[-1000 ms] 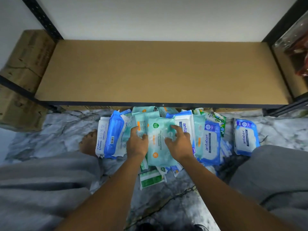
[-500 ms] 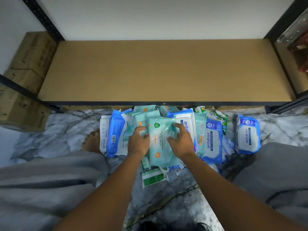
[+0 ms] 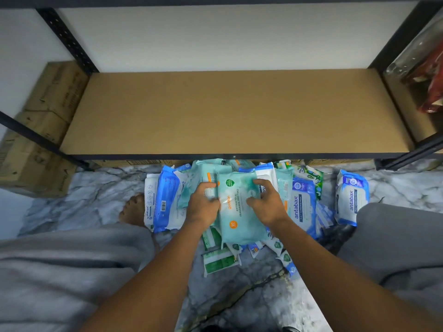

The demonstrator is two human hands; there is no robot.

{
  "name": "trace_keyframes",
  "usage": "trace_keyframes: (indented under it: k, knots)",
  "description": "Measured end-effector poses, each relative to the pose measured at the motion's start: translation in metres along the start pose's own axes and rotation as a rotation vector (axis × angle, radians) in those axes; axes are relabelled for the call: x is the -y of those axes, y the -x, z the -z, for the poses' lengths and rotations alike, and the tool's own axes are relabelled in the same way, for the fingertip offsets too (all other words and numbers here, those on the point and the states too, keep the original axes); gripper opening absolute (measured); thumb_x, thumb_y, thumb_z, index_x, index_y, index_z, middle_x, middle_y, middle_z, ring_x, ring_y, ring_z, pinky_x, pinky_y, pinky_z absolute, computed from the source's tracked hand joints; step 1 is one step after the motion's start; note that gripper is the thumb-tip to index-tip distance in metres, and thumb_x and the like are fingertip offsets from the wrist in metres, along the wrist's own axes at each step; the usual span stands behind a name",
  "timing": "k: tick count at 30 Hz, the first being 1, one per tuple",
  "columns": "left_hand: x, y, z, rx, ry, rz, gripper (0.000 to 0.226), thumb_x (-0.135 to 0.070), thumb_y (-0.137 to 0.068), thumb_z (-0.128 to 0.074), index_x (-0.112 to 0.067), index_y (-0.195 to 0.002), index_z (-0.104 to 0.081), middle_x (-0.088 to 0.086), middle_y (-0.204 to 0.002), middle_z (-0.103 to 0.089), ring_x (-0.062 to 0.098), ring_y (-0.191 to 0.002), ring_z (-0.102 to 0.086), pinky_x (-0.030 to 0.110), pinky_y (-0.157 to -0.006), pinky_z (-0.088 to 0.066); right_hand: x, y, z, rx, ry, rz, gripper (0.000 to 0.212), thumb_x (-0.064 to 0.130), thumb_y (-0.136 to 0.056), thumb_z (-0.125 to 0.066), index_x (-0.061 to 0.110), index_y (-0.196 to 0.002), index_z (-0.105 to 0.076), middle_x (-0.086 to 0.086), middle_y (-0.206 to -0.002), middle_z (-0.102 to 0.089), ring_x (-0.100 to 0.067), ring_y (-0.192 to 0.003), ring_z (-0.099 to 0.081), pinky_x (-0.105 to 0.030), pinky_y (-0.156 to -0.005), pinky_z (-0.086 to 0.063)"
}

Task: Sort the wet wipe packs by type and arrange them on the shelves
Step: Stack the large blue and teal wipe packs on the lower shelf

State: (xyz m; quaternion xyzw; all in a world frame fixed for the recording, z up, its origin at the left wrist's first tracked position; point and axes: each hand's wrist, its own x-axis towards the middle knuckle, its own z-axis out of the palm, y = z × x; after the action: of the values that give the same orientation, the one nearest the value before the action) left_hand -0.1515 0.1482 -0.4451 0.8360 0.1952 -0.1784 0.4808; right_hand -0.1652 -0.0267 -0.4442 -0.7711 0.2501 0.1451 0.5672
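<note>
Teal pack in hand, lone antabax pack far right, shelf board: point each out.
teal pack (image 3: 239,224), head view, middle of its front
lone antabax pack (image 3: 351,200), head view, its white label
shelf board (image 3: 235,111), head view, bare middle

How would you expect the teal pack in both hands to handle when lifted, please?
The teal pack will probably flex rather than stay stiff: its film looks creased where the left hand and right hand grip it. The glossy wrapper may be slippery. Flat and soft, it should not roll.
</note>
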Motion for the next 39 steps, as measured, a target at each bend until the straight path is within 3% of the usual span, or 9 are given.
trace_keyframes:
  k: [3, 7, 10, 13, 17, 23, 29, 35, 39]
  knots:
    - [-0.01, 0.003, 0.0, -0.032, -0.054, -0.048, 0.038, -0.012, -0.089, -0.057, -0.037, -0.118, -0.055, 0.003, -0.106, -0.062, 0.019, -0.074, -0.06, 0.027, -0.06, -0.046, 0.008, 0.001, 0.013, 0.007, -0.074, -0.006, 0.042, -0.002, -0.087, -0.058, 0.026, -0.118, -0.057, -0.018, -0.099, -0.066, -0.031, -0.078, -0.063, -0.043, -0.074, -0.057]
    - [-0.024, 0.005, 0.002, -0.107, -0.211, -0.141, 0.055, -0.018, -0.09, -0.054, -0.048, -0.134, -0.039, 0.004, -0.119, -0.057, 0.029, -0.099, -0.06, 0.043, -0.083, -0.054, 0.017, 0.003, 0.031, 0.0, -0.088, -0.006, 0.043, -0.007, -0.089, -0.05, 0.02, -0.121, -0.057, -0.016, -0.083, -0.06, -0.026, -0.068, -0.057, -0.026, -0.049, -0.045]
    - [-0.034, 0.009, 0.004, -0.159, -0.331, -0.23, 0.069, -0.017, -0.089, -0.058, -0.042, -0.147, -0.027, 0.002, -0.128, -0.053, 0.029, -0.112, -0.05, 0.048, -0.09, -0.05, 0.016, 0.004, 0.044, -0.027, -0.094, -0.004, 0.039, -0.008, -0.091, -0.048, 0.019, -0.118, -0.056, -0.009, -0.073, -0.058, -0.017, -0.051, -0.051, -0.018, -0.038, -0.038]
    - [-0.04, 0.015, 0.005, -0.213, -0.586, -0.311, 0.072, -0.015, -0.087, -0.062, -0.027, -0.15, -0.028, 0.002, -0.132, -0.05, 0.028, -0.114, -0.045, 0.044, -0.089, -0.045, 0.014, 0.006, 0.055, -0.067, -0.077, 0.001, 0.037, -0.006, -0.092, -0.05, 0.017, -0.12, -0.056, -0.007, -0.07, -0.056, -0.014, -0.05, -0.05, -0.016, -0.038, -0.037]
    - [-0.023, 0.018, 0.002, -0.138, -0.858, -0.384, 0.061, -0.015, -0.086, -0.062, -0.029, -0.142, -0.041, -0.003, -0.124, -0.045, 0.022, -0.111, -0.042, 0.037, -0.088, -0.043, 0.008, 0.002, 0.061, -0.122, -0.012, 0.005, 0.042, 0.004, -0.092, -0.057, 0.022, -0.129, -0.05, -0.005, -0.093, -0.065, -0.021, -0.072, -0.063, -0.025, -0.055, -0.047]
    - [-0.019, 0.014, -0.016, 0.048, -0.834, -0.375, 0.063, -0.038, -0.081, -0.072, -0.028, -0.135, -0.042, 0.001, -0.127, -0.04, 0.024, -0.117, -0.04, 0.039, -0.091, -0.046, -0.008, -0.003, 0.055, -0.095, 0.015, -0.05, 0.043, 0.017, -0.089, -0.066, 0.024, -0.126, -0.045, -0.006, -0.103, -0.067, -0.024, -0.087, -0.067, -0.037, -0.074, -0.056]
    - [-0.035, 0.006, -0.028, 0.136, -0.706, -0.263, 0.057, -0.055, -0.084, -0.064, -0.022, -0.128, -0.05, 0.004, -0.126, -0.041, 0.026, -0.121, -0.043, 0.043, -0.093, -0.048, -0.009, -0.01, 0.059, -0.034, 0.012, -0.031, 0.045, 0.011, -0.086, -0.071, 0.03, -0.118, -0.047, -0.013, -0.102, -0.07, -0.031, -0.087, -0.069, -0.048, -0.08, -0.058]
    - [-0.103, -0.003, -0.035, 0.172, -0.351, -0.378, 0.069, -0.05, -0.088, -0.063, -0.026, -0.147, -0.037, 0.003, -0.147, -0.042, 0.022, -0.136, -0.04, 0.038, -0.11, -0.036, 0.038, -0.007, 0.095, 0.12, -0.041, 0.077, 0.042, -0.002, -0.088, -0.068, 0.016, -0.121, -0.05, -0.011, -0.084, -0.066, -0.015, -0.06, -0.061, -0.021, -0.055, -0.051]
    - [-0.138, -0.006, -0.026, 0.296, -0.24, -0.396, 0.06, -0.035, -0.086, -0.071, -0.025, -0.14, -0.047, -0.002, -0.133, -0.059, 0.015, -0.117, -0.059, 0.034, -0.103, -0.046, 0.073, -0.006, 0.121, 0.198, -0.085, 0.106, 0.048, -0.004, -0.083, -0.072, 0.016, -0.12, -0.05, -0.013, -0.094, -0.069, -0.023, -0.072, -0.064, -0.032, -0.069, -0.053]
